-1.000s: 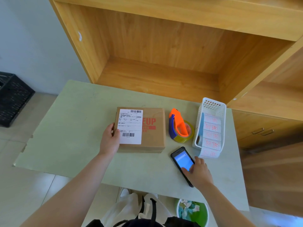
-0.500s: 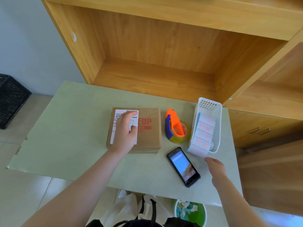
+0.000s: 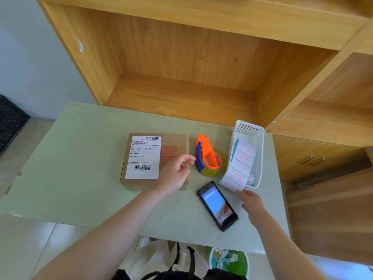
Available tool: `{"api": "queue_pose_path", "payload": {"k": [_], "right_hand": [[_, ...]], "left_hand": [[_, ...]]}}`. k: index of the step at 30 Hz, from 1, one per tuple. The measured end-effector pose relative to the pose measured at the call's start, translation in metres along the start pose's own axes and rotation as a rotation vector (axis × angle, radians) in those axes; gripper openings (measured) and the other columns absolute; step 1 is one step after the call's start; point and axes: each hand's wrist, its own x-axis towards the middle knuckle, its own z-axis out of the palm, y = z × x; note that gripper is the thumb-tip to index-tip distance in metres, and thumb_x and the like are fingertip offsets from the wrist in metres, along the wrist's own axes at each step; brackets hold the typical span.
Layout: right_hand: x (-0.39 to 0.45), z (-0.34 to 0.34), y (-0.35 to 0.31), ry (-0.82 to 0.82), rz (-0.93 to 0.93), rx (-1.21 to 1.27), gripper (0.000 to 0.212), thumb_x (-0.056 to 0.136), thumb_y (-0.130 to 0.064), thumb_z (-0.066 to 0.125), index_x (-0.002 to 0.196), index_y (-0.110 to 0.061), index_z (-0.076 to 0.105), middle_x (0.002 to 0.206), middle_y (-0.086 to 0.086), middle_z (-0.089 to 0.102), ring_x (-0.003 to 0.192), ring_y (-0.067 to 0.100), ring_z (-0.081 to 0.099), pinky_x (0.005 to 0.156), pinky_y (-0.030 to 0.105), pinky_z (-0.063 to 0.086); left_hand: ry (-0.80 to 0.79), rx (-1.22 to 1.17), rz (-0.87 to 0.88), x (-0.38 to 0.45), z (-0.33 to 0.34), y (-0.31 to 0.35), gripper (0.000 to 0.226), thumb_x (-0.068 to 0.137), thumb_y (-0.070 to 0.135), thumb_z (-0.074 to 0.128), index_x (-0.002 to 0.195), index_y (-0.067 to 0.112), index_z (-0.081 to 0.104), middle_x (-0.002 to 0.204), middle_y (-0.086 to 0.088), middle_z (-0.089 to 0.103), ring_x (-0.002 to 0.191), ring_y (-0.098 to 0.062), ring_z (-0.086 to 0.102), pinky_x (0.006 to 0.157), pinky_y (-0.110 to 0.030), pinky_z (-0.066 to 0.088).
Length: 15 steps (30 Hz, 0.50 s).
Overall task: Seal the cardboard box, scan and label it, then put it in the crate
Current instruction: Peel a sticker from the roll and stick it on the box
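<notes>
Cardboard box (image 3: 173, 142) lies flat on the pale green worktop (image 3: 70, 158), its flaps down, with a white shipping label (image 3: 143, 157) stuck across the left part of its top. Left hand (image 3: 175, 172) hovers over the box's right end, its grip empty, fingers loosely curled and apart. Just right of the box sits an orange and blue tape dispenser (image 3: 207, 156) with a roll of clear tape. Beyond that stands a white plastic basket (image 3: 249, 130), and a strip of stickers (image 3: 240, 164) printed in red hangs out of it down to the worktop. Right hand (image 3: 252, 203) reaches to the loose end of that strip, fingertips touching its bottom edge; whether the grip pinches the strip I cannot tell. A black phone (image 3: 217, 206) with a lit screen lies face up between the two hands, near the front edge. A black crate (image 3: 11, 122) sits on the floor at far left, well apart from the box.
</notes>
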Motion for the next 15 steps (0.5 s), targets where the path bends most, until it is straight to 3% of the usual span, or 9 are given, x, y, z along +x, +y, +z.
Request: {"api": "queue_pose_path", "payload": {"k": [3,6,11,13,15], "right_hand": [[-0.002,0.003,-0.006,0.001,-0.020,0.035,0.025,0.092,-0.015,0.065,0.115,-0.005,0.067,0.099,0.004,0.064,0.101,0.023,0.055,0.102,0.040,0.042],[-0.009,0.005,-0.018,-0.071,0.013,0.196,0.014,0.095,-0.008,0.054,0.103,-0.012,0.065,0.105,0.006,0.067,0.102,0.022,0.060,0.104,0.038,0.043],[-0.023,0.003,-0.036,-0.143,0.009,0.376,0.028,0.098,-0.007,0.048,0.125,-0.013,0.053,0.113,0.012,0.069,0.101,0.029,0.067,0.085,0.037,0.053],[-0.028,0.005,-0.040,-0.171,0.021,0.414,0.030,0.099,-0.007,0.047,0.127,-0.013,0.052,0.110,0.011,0.070,0.094,0.027,0.069,0.071,0.037,0.054],[-0.030,0.005,-0.044,-0.182,0.027,0.430,0.033,0.099,-0.007,0.047,0.131,-0.014,0.051,0.111,0.011,0.070,0.094,0.026,0.068,0.067,0.038,0.053]], "left_hand": [[-0.035,-0.041,-0.032,0.001,0.005,-0.002,0.039,0.089,-0.003,0.042,0.106,0.026,0.062,0.103,0.009,0.065,0.084,0.010,0.053,0.077,-0.010,0.043],[-0.135,-0.195,-0.186,0.002,0.010,0.003,0.032,0.093,0.002,0.039,0.102,0.022,0.063,0.100,0.002,0.069,0.079,-0.005,0.060,0.070,-0.029,0.054],[-0.376,-0.274,-0.442,0.002,0.032,0.016,0.026,0.097,0.008,0.045,0.120,0.009,0.057,0.111,-0.007,0.066,0.087,-0.013,0.061,0.072,-0.026,0.059],[-0.408,-0.277,-0.492,0.001,0.047,0.015,0.031,0.098,0.012,0.048,0.128,0.009,0.052,0.116,-0.008,0.062,0.085,-0.013,0.061,0.070,-0.025,0.058],[-0.419,-0.236,-0.497,-0.001,0.062,0.013,0.033,0.098,0.014,0.048,0.131,0.009,0.050,0.116,-0.008,0.058,0.077,-0.010,0.061,0.065,-0.023,0.056]]}}
